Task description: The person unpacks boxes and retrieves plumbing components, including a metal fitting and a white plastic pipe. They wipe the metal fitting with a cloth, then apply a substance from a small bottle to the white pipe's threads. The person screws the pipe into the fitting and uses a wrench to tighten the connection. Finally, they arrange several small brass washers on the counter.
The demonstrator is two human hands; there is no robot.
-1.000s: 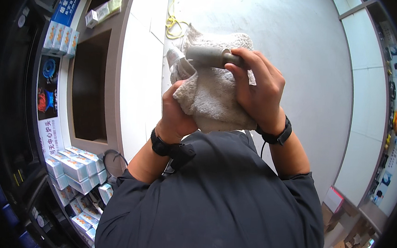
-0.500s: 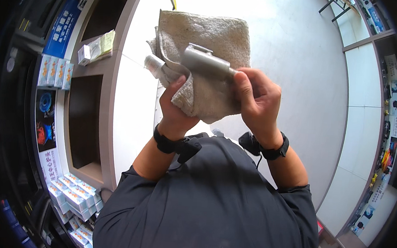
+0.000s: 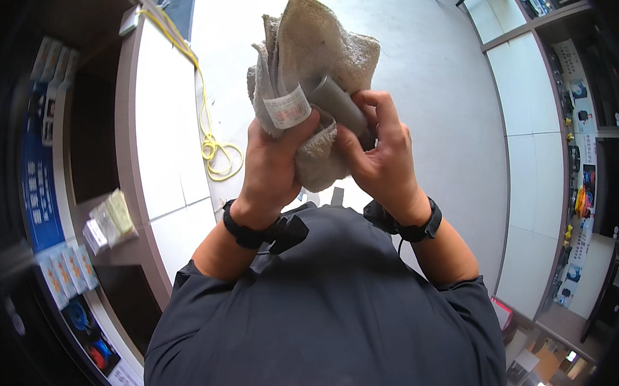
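Observation:
My left hand (image 3: 274, 160) is closed on a folded beige towel (image 3: 323, 43), its thumb beside a white label (image 3: 287, 107) sewn to the cloth. A grey metal cylinder (image 3: 341, 103) lies against the towel's folds, tilted down to the right. Around its lower right end my right hand (image 3: 384, 149) is closed, thumb in front and fingers behind. The cylinder's far side and the part inside my right hand are hidden. Both hands are held up in front of my chest, and each wrist wears a black strap with a small black device.
A coiled yellow cable (image 3: 216, 147) lies on the pale floor (image 3: 429, 129) to the left. Shelving with a plastic-wrapped packet (image 3: 112, 219) and small boxes (image 3: 67, 273) stands on the left. White cabinets (image 3: 535, 151) with display shelves line the right side.
The towel has bunched up, with its label turned into view. The cylinder now points more downward and my right hand covers more of it. My view has turned, bringing the yellow cable into sight.

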